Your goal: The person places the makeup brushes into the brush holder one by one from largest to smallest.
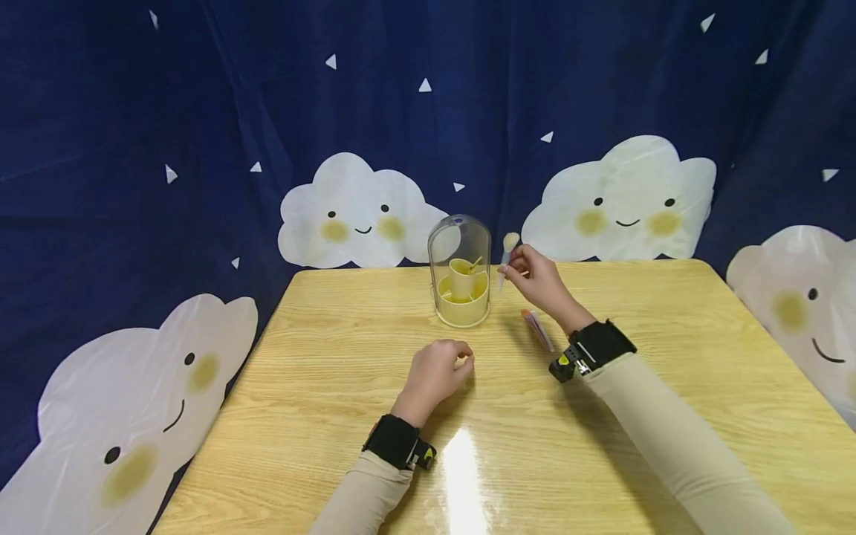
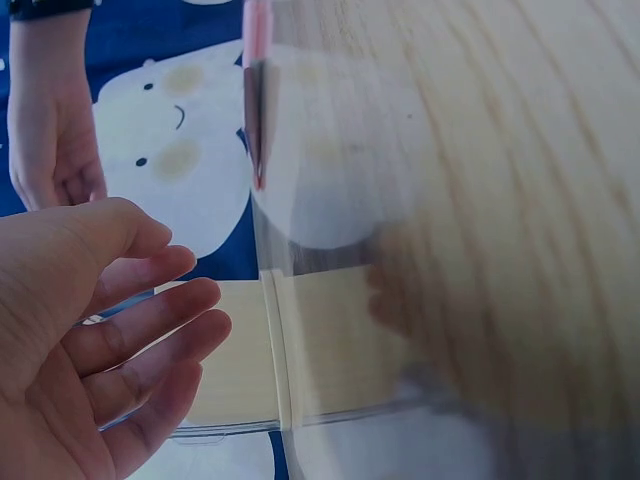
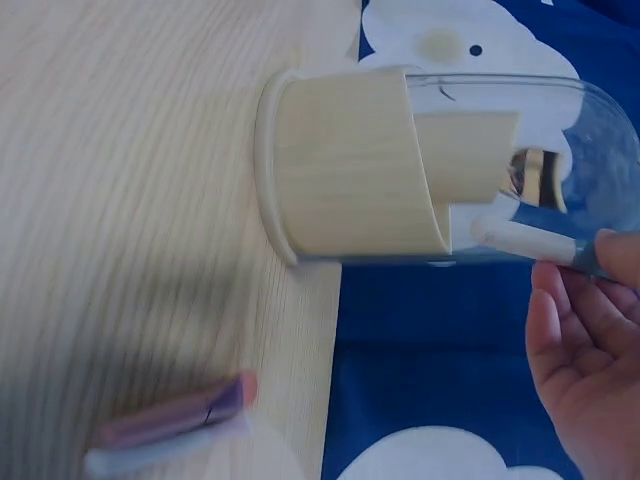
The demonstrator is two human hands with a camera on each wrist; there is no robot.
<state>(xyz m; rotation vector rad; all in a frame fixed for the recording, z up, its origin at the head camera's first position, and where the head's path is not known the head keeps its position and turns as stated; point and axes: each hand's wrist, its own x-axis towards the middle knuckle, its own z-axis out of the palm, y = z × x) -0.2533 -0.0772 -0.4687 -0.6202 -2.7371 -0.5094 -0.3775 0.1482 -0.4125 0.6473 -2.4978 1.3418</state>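
Observation:
My right hand (image 1: 540,282) pinches a makeup brush (image 1: 510,243) between thumb and fingertips, its pale bristles up and its white handle end pointing down. Just left of it stands a cream divided organizer (image 1: 460,313) with a clear domed cover (image 1: 459,232). In the right wrist view, the white handle end (image 3: 525,241) is beside the organizer's inner cup (image 3: 465,155). A small gold and dark item (image 3: 537,178) shows at that cup's mouth. My left hand (image 1: 433,373) is over the table in front of the organizer, fingers loosely curled and holding nothing.
Slim pink and white items (image 1: 538,330) lie on the wooden table (image 1: 321,357), below my right hand. A dark blue curtain (image 1: 374,134) with smiling clouds hangs behind the table's far edge.

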